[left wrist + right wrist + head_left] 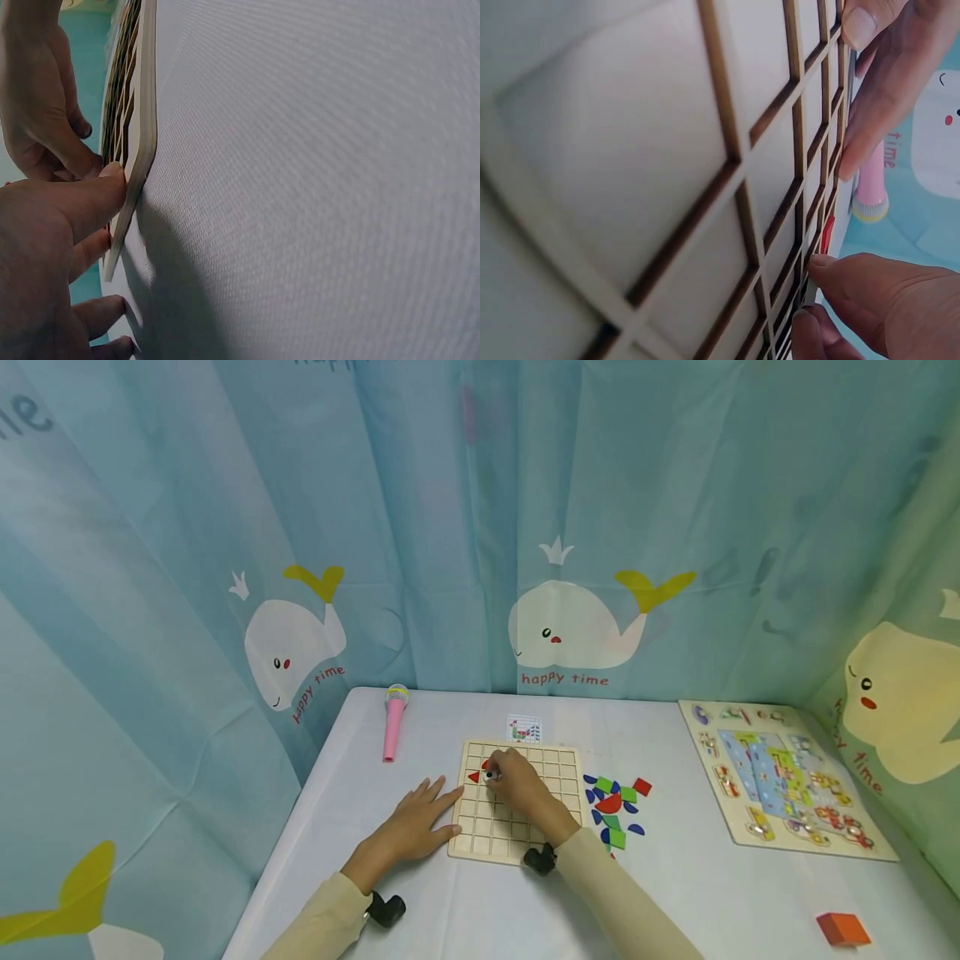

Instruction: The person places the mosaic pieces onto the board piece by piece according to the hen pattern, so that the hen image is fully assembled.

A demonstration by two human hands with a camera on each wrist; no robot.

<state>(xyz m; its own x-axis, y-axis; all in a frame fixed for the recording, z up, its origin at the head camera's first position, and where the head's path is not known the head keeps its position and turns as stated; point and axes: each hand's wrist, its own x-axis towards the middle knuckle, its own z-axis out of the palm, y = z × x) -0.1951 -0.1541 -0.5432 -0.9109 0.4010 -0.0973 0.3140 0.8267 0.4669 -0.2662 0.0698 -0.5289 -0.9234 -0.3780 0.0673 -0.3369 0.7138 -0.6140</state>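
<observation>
A wooden grid board [472, 843] lies on the table. Over its upper left cells, my right hand [517, 781] pinches a small white piece with a black dot [490, 775] between thumb and finger. A red triangle [474, 777] sits in the cell just left of it, and another red piece [485, 764] shows partly above, half covered by the fingers. My left hand [416, 822], fingers spread, rests at the board's left edge; in the left wrist view its thumb [105, 196] touches the rim.
Right of the board lie several loose red, green and blue pieces [610, 804]. A small picture card [523, 728] is behind the board, a pink toy microphone [393, 727] at back left. A wooden picture puzzle [738, 827] lies far right, an orange block [843, 930] at front right.
</observation>
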